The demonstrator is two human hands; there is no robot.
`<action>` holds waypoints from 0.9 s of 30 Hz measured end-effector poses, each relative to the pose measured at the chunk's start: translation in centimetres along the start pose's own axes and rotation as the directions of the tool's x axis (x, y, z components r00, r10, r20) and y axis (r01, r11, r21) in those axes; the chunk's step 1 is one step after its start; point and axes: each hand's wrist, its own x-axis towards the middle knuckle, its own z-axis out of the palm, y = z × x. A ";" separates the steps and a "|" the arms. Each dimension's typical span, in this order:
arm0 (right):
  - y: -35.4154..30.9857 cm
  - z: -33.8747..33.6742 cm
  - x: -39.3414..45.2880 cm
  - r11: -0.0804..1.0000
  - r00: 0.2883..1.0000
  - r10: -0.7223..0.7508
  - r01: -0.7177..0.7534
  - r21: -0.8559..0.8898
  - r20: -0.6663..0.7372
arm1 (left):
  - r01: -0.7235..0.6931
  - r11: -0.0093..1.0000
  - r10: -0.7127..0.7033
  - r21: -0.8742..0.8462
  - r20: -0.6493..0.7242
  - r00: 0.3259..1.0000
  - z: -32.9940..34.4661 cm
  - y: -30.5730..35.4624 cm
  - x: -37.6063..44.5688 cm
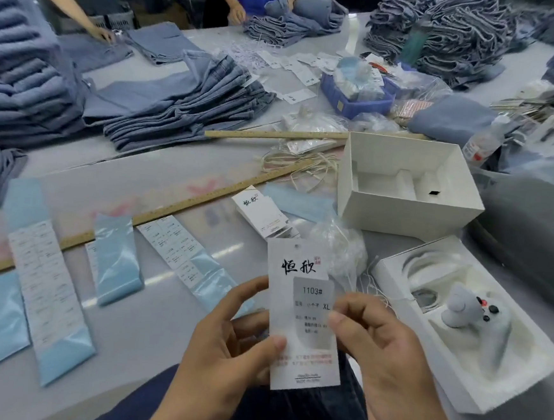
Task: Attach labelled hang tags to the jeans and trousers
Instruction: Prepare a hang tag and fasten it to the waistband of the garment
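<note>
While the left hand [225, 348] pinches a white hang tag [302, 314] by its left edge, the right hand [381, 347] pinches the right edge, above the bench [147, 325]. At two o'clock, an open white box [458, 327] holds a grey tagging gun [469, 313]. At twelve, another white box [407, 183] holds only a moulded insert. Folded jeans [184, 103] are stacked at ten.

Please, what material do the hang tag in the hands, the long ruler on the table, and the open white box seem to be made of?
Hang tag: likely matte white card; it stays flat while held, with a slightly glossy grey sticker on it.
Long ruler: looks like pale unvarnished wood, tan with printed marks.
Open white box: probably rigid matte cardboard, judging by its thick straight walls.
</note>
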 end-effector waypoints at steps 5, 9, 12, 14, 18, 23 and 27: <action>-0.9 1.9 -3.3 0.971 0.994 -0.106 0.096 -0.220 -0.036 | -0.089 0.996 0.088 0.031 0.029 0.996 -0.8 1.6 -3.4; -1.3 3.3 -5.5 0.863 0.947 -0.316 0.259 -0.434 -0.064 | -0.124 0.992 0.122 0.013 0.098 0.988 -1.3 2.3 -5.5; -1.5 4.4 -6.9 0.740 0.894 -0.447 0.346 -0.577 -0.037 | -0.199 0.971 0.192 0.134 0.060 0.980 -0.6 2.4 -6.7; -1.4 4.7 -7.6 0.728 0.882 -0.469 0.355 -0.586 -0.048 | -0.245 0.952 0.247 0.186 0.010 0.969 -0.3 2.4 -7.4; -1.5 5.7 -9.5 0.804 0.896 -0.430 0.328 -0.496 -0.106 | -0.249 0.960 0.247 0.130 0.033 0.969 -0.5 3.6 -8.6; -3.5 6.2 -10.7 0.951 0.984 -0.180 0.172 -0.256 -0.006 | -0.221 0.971 0.208 0.092 0.128 0.970 -1.5 5.5 -10.8; -4.1 6.7 -13.0 0.941 0.964 -0.097 0.171 -0.294 0.249 | -0.231 0.968 0.240 0.097 -0.088 0.967 -2.3 5.9 -12.7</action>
